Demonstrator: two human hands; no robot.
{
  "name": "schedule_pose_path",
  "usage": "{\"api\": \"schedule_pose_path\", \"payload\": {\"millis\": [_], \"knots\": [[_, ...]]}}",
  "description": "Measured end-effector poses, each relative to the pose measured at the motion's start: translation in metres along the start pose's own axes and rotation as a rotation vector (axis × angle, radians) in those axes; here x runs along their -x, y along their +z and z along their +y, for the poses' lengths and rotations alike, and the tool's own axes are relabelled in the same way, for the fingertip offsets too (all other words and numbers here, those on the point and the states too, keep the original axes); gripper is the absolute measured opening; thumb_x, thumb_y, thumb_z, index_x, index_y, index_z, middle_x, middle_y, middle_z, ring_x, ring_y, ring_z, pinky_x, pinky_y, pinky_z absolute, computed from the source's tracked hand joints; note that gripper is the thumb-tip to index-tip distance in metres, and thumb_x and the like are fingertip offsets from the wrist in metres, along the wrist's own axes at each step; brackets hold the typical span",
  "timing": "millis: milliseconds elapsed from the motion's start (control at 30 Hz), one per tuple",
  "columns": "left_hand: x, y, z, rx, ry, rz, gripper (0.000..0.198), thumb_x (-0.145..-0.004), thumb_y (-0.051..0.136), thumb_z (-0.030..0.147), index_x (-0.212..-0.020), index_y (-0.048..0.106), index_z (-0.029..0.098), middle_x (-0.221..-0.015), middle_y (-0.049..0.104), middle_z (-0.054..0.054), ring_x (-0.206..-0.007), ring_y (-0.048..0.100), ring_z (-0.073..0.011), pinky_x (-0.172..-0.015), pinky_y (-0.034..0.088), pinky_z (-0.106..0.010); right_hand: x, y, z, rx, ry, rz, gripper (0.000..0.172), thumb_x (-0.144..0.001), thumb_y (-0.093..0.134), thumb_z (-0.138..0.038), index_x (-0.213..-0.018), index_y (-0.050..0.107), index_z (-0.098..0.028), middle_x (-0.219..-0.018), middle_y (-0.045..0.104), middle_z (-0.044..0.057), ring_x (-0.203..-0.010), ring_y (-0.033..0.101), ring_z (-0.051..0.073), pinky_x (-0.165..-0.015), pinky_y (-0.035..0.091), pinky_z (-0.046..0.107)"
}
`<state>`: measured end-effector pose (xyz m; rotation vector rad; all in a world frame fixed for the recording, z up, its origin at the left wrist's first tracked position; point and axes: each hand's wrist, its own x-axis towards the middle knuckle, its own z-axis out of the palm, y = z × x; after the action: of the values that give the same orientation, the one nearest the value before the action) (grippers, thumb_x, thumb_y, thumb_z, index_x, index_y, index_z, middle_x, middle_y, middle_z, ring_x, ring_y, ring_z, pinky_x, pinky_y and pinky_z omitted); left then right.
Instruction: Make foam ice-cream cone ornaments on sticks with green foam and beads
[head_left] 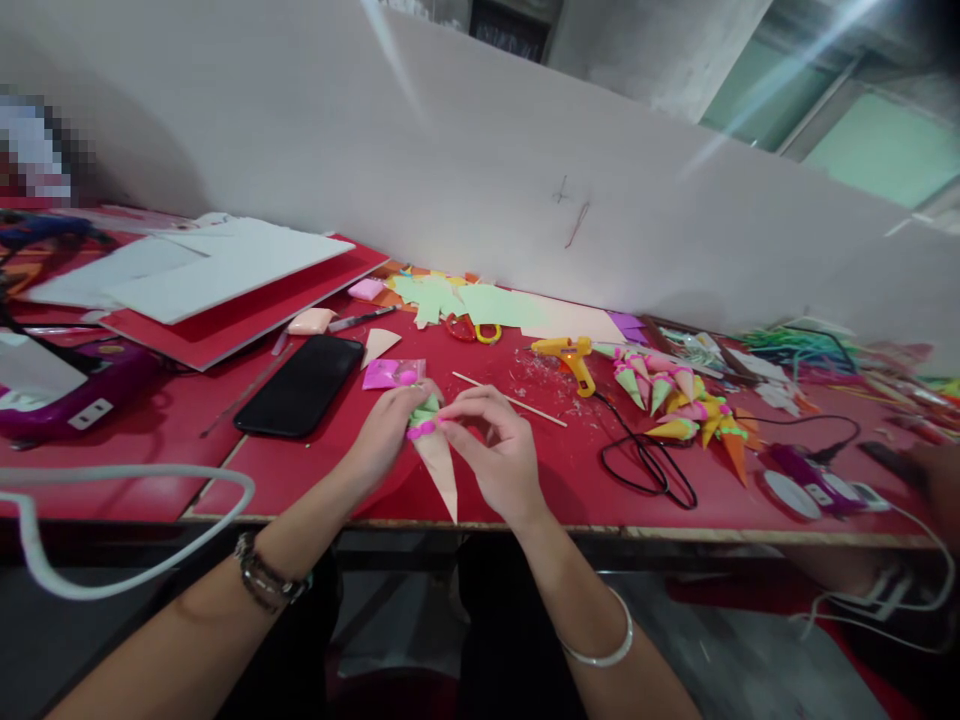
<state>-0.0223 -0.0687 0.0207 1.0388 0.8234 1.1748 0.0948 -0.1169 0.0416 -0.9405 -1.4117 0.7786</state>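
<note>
A cream paper cone points down toward the table's front edge, with bright pink bits and pale green at its wide end. My left hand is closed around that wide end. The fingers of my right hand are bent, thumb and fingertip together at the pink bits on the cone's rim; anything pinched there is too small to make out. Just behind my left hand lies a pink packet. A thin wooden stick lies beyond my right hand.
A black phone lies left. At right are a yellow glue gun, its black cord, several finished cones and a purple power strip. White boards and green paper lie behind. Another person's hand shows far right.
</note>
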Motion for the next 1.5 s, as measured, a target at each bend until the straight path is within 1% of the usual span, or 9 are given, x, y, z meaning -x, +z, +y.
{"api": "schedule_pose_path", "payload": {"millis": [200,333,667,733,900,1067,1200,1400,1500], "knots": [[0.001,0.002,0.002,-0.023,-0.035,0.075,0.017,-0.066,0.052,0.030,-0.059,0.054,0.015,-0.052,0.047,0.003,-0.050,0.040,-0.0085,-0.047,0.032,-0.020,0.000,0.001,0.000,-0.006,-0.001,0.005,0.010,-0.072,0.059,-0.022,-0.077,0.066,-0.026,-0.082,0.053,0.000,-0.081,0.052,0.012,-0.072,0.044,0.025],[0.002,0.003,0.002,-0.051,-0.031,0.112,0.015,-0.065,0.053,0.028,-0.058,0.054,0.015,-0.052,0.049,0.003,-0.050,0.044,-0.0096,-0.046,0.033,-0.021,0.000,0.000,0.002,-0.009,0.055,0.010,0.012,-0.074,0.055,-0.025,-0.078,0.067,-0.025,-0.083,0.053,0.001,-0.081,0.053,0.012,-0.072,0.044,0.024],[0.003,0.005,0.005,-0.099,-0.004,0.131,0.016,-0.063,0.053,0.028,-0.056,0.051,0.014,-0.050,0.045,0.003,-0.048,0.041,-0.0089,-0.044,0.031,-0.021,0.000,0.003,0.010,-0.244,0.215,-0.027,0.013,-0.069,0.060,-0.027,-0.080,0.060,-0.022,-0.082,0.056,-0.001,-0.079,0.052,0.011,-0.073,0.044,0.024],[0.003,0.005,0.006,-0.114,0.001,0.122,0.017,-0.063,0.052,0.029,-0.056,0.050,0.014,-0.050,0.044,0.003,-0.048,0.040,-0.0085,-0.044,0.030,-0.021,0.000,0.004,0.011,-0.255,0.227,-0.021,0.014,-0.067,0.061,-0.027,-0.080,0.059,-0.021,-0.081,0.056,0.000,-0.077,0.052,0.011,-0.071,0.044,0.023],[0.004,0.004,0.005,-0.090,0.018,0.033,0.016,-0.064,0.052,0.029,-0.057,0.049,0.015,-0.051,0.042,0.005,-0.047,0.037,-0.0068,-0.044,0.028,-0.019,0.000,0.005,0.013,-0.331,0.261,-0.021,0.016,-0.066,0.063,-0.026,-0.081,0.058,-0.021,-0.080,0.056,-0.001,-0.074,0.051,0.010,-0.069,0.043,0.022],[0.004,0.003,0.004,-0.066,0.034,0.019,0.014,-0.064,0.052,0.026,-0.057,0.049,0.015,-0.051,0.042,0.005,-0.047,0.035,-0.0058,-0.043,0.027,-0.019,0.001,0.007,0.017,-0.390,0.280,-0.034,0.016,-0.067,0.063,-0.024,-0.082,0.058,-0.022,-0.080,0.055,-0.002,-0.074,0.052,0.009,-0.069,0.042,0.021],[0.003,0.000,0.002,-0.070,0.037,0.006,0.016,-0.068,0.051,0.029,-0.060,0.049,0.015,-0.050,0.040,0.005,-0.045,0.034,-0.0059,-0.041,0.026,-0.019,0.001,0.007,0.019,-0.444,0.297,-0.045,0.013,-0.072,0.058,-0.029,-0.083,0.057,-0.022,-0.082,0.056,-0.001,-0.077,0.053,0.010,-0.072,0.042,0.022],[0.001,-0.002,-0.002,-0.183,0.146,0.006,0.018,-0.070,0.047,0.030,-0.060,0.048,0.015,-0.051,0.041,0.004,-0.046,0.037,-0.0074,-0.043,0.030,-0.020,0.001,0.008,0.019,-0.386,0.285,-0.066,0.017,-0.069,0.061,-0.027,-0.084,0.056,-0.022,-0.082,0.054,-0.002,-0.076,0.052,0.009,-0.070,0.043,0.021],[0.002,-0.003,0.001,-0.285,0.246,0.010,0.021,-0.072,0.046,0.032,-0.060,0.048,0.015,-0.050,0.041,0.004,-0.045,0.037,-0.0077,-0.044,0.031,-0.021,0.000,0.007,0.018,-0.308,0.250,-0.037,0.016,-0.073,0.057,-0.031,-0.086,0.054,-0.021,-0.083,0.054,0.000,-0.078,0.052,0.010,-0.073,0.043,0.023]]}}
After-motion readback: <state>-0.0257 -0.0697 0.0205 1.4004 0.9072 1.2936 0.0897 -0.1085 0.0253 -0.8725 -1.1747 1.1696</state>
